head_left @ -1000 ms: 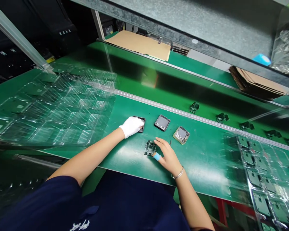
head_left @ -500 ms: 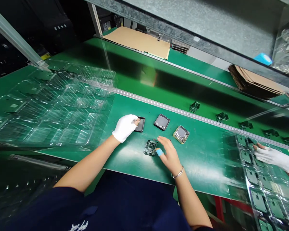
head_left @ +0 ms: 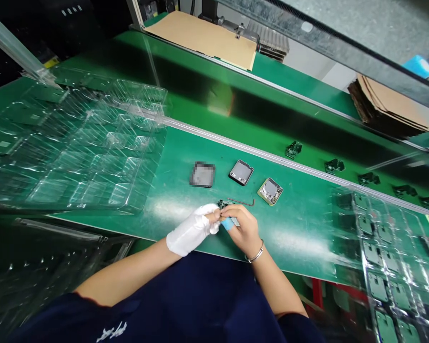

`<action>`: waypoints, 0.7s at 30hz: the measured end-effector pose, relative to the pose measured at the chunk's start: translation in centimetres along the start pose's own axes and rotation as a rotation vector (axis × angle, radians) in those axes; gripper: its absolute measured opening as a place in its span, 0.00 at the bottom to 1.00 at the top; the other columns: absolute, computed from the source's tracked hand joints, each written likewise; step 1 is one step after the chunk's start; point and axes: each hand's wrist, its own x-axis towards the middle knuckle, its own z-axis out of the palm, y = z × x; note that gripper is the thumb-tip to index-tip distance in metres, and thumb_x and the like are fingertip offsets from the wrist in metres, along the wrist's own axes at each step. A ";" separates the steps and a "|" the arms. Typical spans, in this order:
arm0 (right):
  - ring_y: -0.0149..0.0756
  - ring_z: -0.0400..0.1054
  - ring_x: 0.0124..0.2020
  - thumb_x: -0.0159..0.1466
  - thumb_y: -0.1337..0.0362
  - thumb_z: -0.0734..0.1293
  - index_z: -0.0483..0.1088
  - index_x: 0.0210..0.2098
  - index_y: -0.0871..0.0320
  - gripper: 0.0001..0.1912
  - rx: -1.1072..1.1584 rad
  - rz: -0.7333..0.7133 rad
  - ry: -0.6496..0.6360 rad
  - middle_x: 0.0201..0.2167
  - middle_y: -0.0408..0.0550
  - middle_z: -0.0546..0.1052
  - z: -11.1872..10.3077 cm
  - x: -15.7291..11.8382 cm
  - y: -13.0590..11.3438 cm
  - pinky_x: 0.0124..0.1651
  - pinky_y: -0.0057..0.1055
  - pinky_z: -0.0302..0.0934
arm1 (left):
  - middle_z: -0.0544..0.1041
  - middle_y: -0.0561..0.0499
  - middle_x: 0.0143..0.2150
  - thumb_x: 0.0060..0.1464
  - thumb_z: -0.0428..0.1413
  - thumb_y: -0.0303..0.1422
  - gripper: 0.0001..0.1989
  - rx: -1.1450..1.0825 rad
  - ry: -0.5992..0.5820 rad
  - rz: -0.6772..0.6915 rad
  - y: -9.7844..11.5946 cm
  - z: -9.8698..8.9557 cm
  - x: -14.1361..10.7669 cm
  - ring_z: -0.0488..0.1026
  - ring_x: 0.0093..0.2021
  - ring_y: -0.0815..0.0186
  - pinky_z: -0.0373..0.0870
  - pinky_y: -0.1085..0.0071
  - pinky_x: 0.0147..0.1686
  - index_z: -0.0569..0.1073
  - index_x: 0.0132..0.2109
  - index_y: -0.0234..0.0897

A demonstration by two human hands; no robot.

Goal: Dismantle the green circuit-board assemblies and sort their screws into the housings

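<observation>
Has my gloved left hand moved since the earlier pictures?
Yes. Judged against the middle square case on the bench, the left hand has come toward your body and rightward, now beside the right hand.

The dark part [head_left: 220, 204] was mostly covered; only its far side, uneven in outline, was exposed. It was positioned over the green surface [head_left: 293, 233], toward the front edge. Its tilt could not be determined.
</observation>
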 end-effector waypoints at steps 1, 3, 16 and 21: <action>0.34 0.74 0.39 0.66 0.67 0.60 0.68 0.40 0.52 0.06 0.001 -0.004 0.008 0.37 0.47 0.77 -0.2 0.0 -0.1 0.42 0.33 0.70 | 0.61 0.57 0.23 0.46 0.62 0.34 0.13 0.030 -0.004 0.023 0.0 -0.1 0.1 0.58 0.23 0.75 0.56 0.76 0.23 0.64 0.26 0.35; 0.33 0.73 0.40 0.66 0.68 0.60 0.67 0.40 0.52 0.06 0.000 -0.022 0.013 0.37 0.48 0.77 -0.5 -0.1 -0.3 0.42 0.33 0.70 | 0.61 0.57 0.23 0.46 0.62 0.36 0.13 0.087 -0.007 0.056 -0.3 -0.1 0.2 0.57 0.22 0.75 0.55 0.76 0.22 0.65 0.27 0.35; 0.40 0.69 0.44 0.62 0.67 0.62 0.68 0.31 0.54 0.04 -0.048 0.251 0.114 0.40 0.50 0.74 -2.9 -1.1 1.8 0.48 0.41 0.65 | 0.66 0.38 0.58 0.43 0.62 0.43 0.36 1.191 0.086 0.596 -1.1 -3.7 2.1 0.67 0.56 0.51 0.67 0.55 0.53 0.64 0.58 0.36; 0.39 0.69 0.46 0.63 0.67 0.60 0.67 0.32 0.54 0.05 -0.109 0.209 0.042 0.40 0.51 0.73 -1.7 -1.7 3.4 0.49 0.41 0.65 | 0.68 0.40 0.57 0.49 0.58 0.37 0.29 1.322 -0.003 0.496 -1.6 -3.9 3.9 0.66 0.58 0.52 0.63 0.54 0.58 0.62 0.58 0.37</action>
